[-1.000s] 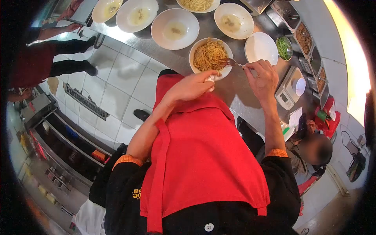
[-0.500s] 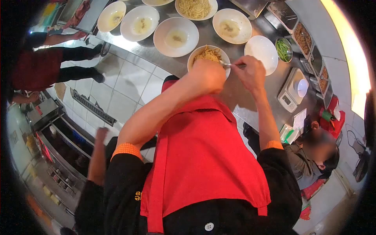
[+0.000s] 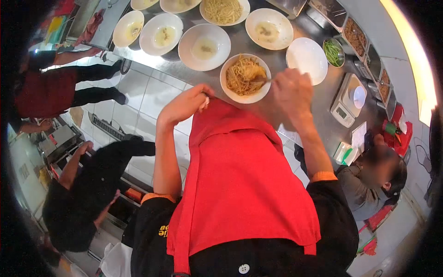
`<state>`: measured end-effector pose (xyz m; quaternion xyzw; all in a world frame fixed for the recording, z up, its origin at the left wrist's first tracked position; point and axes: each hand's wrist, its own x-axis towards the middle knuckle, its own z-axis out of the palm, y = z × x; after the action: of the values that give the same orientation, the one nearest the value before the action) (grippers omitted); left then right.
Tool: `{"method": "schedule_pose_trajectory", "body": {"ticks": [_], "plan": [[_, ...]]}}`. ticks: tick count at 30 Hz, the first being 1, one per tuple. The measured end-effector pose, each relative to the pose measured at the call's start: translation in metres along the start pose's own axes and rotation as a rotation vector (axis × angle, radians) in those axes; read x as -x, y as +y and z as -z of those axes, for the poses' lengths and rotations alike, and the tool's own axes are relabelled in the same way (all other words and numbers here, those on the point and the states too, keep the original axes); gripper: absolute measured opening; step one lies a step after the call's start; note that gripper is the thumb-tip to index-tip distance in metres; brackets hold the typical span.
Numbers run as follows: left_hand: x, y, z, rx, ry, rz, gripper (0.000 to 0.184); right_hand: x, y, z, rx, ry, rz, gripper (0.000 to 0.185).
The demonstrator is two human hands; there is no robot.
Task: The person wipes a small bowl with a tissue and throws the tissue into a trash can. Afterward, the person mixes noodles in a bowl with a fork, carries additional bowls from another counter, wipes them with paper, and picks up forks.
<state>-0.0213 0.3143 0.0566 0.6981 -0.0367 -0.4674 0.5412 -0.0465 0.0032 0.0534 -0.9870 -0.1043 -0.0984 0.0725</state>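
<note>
My right hand [image 3: 293,94], somewhat blurred, is closed on the handle of a fork [image 3: 262,80]. The fork's head is in the brown-sauced noodles [image 3: 240,82] of a white bowl [image 3: 244,98] near the counter's edge. My left hand [image 3: 187,105] is closed, left of that bowl and off it, by the upper corner of the red apron [image 3: 249,175]. A small white thing shows between its fingers, too small to name. Right of the noodle bowl is an empty white bowl [image 3: 307,61].
Bowls with a little liquid [image 3: 204,47] and one of plain noodles [image 3: 224,10] stand behind. Rightward are greens [image 3: 332,51], a scale [image 3: 344,111] and food trays [image 3: 355,37]. One person [image 3: 371,184] is at the right, two [image 3: 87,189] [image 3: 46,90] at the left.
My left hand has moved from over the noodle bowl to its left. My right hand still holds the fork in the noodles. A person in black has come further into view at the left.
</note>
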Motion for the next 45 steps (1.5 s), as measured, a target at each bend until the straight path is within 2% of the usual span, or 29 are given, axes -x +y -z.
{"method": "schedule_pose_trajectory", "body": {"ticks": [3,4,6,7,8,10,11,14,18,20,21,23,27,30,31,32,33,35,38,39,41,43,45], "plan": [[0.019,-0.051,-0.005,0.148,0.053,0.085,0.029,-0.013,0.004,0.034,0.065,0.068,-0.077,0.011],[0.022,-0.066,-0.009,0.171,0.081,0.131,0.029,-0.013,0.005,0.022,0.074,0.075,-0.079,0.011],[0.020,-0.105,-0.014,0.149,0.121,0.182,0.031,-0.008,0.009,-0.028,-0.096,-0.060,-0.077,0.009],[0.021,-0.119,-0.019,0.123,0.150,0.189,0.032,-0.005,0.008,-0.039,-0.278,-0.255,-0.236,0.014],[0.024,-0.128,-0.022,0.101,0.182,0.195,0.033,-0.007,0.008,-0.036,-0.267,-0.239,-0.231,0.014],[0.034,-0.137,-0.024,0.167,0.242,0.229,0.034,-0.003,0.009,-0.029,-0.532,-0.295,-0.445,0.019],[0.041,-0.143,-0.025,0.230,0.293,0.276,0.034,0.000,0.013,-0.024,-0.584,-0.253,-0.444,0.021],[0.053,-0.185,-0.017,0.386,0.339,0.244,0.034,0.000,0.005,0.027,-0.615,-0.176,-0.493,0.018],[0.062,-0.223,-0.002,0.340,0.408,0.299,0.034,0.000,-0.003,0.080,-0.695,-0.018,-0.412,0.017],[0.068,-0.234,0.005,0.347,0.430,0.308,0.034,-0.001,-0.018,0.102,-0.465,0.135,-0.315,0.014],[0.070,-0.237,0.009,0.365,0.455,0.316,0.033,0.000,-0.025,0.100,-0.464,0.140,-0.328,0.014],[0.071,-0.248,0.015,0.363,0.462,0.337,0.033,0.003,-0.037,0.091,-0.045,0.162,-0.067,0.012],[0.077,-0.287,0.026,0.313,0.458,0.378,0.034,0.013,-0.037,0.067,0.156,0.159,-0.019,0.012],[0.084,-0.307,0.031,0.258,0.425,0.421,0.035,0.017,-0.040,0.054,0.245,0.162,-0.150,0.012],[0.087,-0.338,0.038,0.279,0.398,0.362,0.036,0.021,-0.037,0.024,0.246,0.096,-0.163,0.012],[0.081,-0.387,0.048,0.280,0.381,0.389,0.033,0.024,-0.037,0.000,0.248,0.033,-0.178,0.012],[0.088,-0.395,0.052,0.261,0.391,0.375,0.028,0.024,-0.041,-0.014,0.257,0.042,-0.199,0.012],[0.102,-0.407,0.064,0.331,0.404,0.387,0.027,0.025,-0.054,-0.031,-0.272,-0.074,-0.714,0.011],[0.133,-0.405,0.089,0.563,0.458,0.454,0.026,0.048,-0.059,-0.019,-0.424,0.061,-0.876,0.014],[0.144,-0.402,0.098,0.645,0.484,0.478,0.025,0.047,-0.064,0.000,-0.404,0.060,-0.871,0.014],[0.162,-0.392,0.118,0.746,0.531,0.514,0.024,0.042,-0.090,0.051,0.103,0.224,-0.505,0.013],[0.176,-0.423,0.145,0.764,0.537,0.517,0.024,0.031,-0.114,0.078,0.183,0.246,-0.468,0.012],[0.175,-0.484,0.176,0.731,0.528,0.400,0.023,0.028,-0.121,0.076,0.264,0.275,-0.429,0.012]]}}
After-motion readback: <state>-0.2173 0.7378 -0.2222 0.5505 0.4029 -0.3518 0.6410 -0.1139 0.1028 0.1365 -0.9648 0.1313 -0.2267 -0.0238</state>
